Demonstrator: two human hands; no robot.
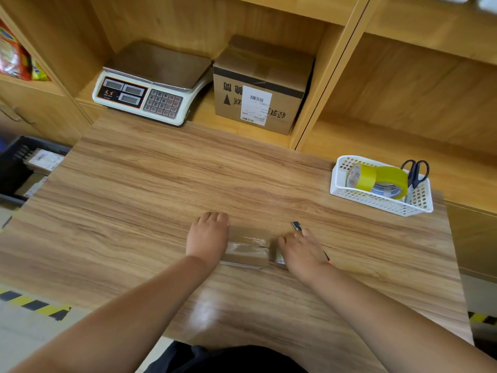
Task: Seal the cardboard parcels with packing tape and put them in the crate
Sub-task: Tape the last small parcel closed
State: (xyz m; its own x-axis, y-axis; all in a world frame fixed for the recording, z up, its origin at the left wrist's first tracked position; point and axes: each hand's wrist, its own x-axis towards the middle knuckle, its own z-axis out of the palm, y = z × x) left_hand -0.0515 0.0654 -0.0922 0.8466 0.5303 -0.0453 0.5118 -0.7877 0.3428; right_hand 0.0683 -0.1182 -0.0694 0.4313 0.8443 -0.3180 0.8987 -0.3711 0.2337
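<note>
Beyond the left edge of the table [134, 211] sits the crate [10, 168], parcels [44, 158] inside, with a wide stretch of tabletop between it and the hands. Near the front edge the left hand [208, 236] presses flat, fingers together, on the left end of the small cardboard parcel [248, 251]. The right hand [301, 250] curls around a tape dispenser [281, 255] at the parcel's right end, and a white basket [376, 203] hugs the right edge.

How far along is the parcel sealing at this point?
Done: labelled parcels already lie in the dark plastic crate. In hand: left hand presses the small brown cardboard parcel, clear tape across its top; right hand holds a cutter. Left: crating this parcel.
</note>
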